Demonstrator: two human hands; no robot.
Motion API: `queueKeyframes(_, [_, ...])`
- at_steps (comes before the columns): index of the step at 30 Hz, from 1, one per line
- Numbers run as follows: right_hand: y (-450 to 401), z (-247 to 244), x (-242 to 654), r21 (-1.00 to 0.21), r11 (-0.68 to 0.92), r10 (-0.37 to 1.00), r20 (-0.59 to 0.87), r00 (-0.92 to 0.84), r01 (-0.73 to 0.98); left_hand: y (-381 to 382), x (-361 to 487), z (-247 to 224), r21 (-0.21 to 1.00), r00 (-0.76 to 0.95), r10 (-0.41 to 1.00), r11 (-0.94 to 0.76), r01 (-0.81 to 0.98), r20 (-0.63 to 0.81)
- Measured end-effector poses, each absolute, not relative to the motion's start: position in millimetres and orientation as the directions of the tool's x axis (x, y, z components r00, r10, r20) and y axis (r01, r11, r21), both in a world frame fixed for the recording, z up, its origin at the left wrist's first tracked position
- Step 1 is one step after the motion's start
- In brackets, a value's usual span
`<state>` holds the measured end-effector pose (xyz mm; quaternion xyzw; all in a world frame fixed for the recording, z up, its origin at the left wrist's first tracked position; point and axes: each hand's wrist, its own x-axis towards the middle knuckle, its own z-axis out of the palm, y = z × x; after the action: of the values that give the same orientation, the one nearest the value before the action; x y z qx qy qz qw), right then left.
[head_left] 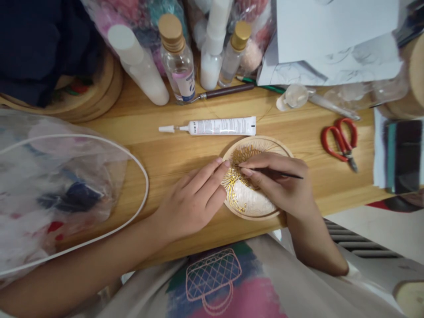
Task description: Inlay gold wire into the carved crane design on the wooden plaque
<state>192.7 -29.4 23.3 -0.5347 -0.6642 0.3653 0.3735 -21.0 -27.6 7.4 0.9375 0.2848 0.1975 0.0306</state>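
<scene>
Now, near edge of our table [185, 150] | our right hand [291, 187] pinches a dark tool [293, 176], tip leftward over the round board [256, 202] | our left hand [195, 201], open, meets its left rim

Print on the tube [225, 126] and bottle label [185, 86] is unreadable

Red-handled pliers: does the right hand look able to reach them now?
Probably yes: only tabletop shows between the right hand and the pliers, though its fingers hold a thin dark tool.
</scene>
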Motion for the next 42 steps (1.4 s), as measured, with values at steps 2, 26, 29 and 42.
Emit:
queueKeyframes(2, [-29.2, 23.2, 192.9, -0.887, 0.159, 0.984, 0.105, -0.147, 0.433, -27.7, -20.6, 6.9, 0.174, 0.755, 0.549, -0.834, 0.524, 0.359])
queueKeyframes(26, [-29.5, 23.8, 192.4, -0.901, 0.136, 0.988, 0.096, -0.117, 0.412, -26.7, -22.7, 5.5, 0.170, 0.758, 0.538, -0.840, 0.514, 0.369])
queueKeyframes(29, [-29.8, 23.8, 192.4, -0.902, 0.123, 0.991, 0.087, -0.105, 0.413, -27.0, -23.1, 4.3, 0.184, 0.743, 0.547, -0.835, 0.519, 0.387])
queueKeyframes(42, [-27.5, 21.7, 189.7, -0.862, 0.231, 0.969, 0.164, -0.183, 0.452, -28.6, -23.7, 4.4, 0.232, 0.714, 0.582, -0.812, 0.536, 0.389])
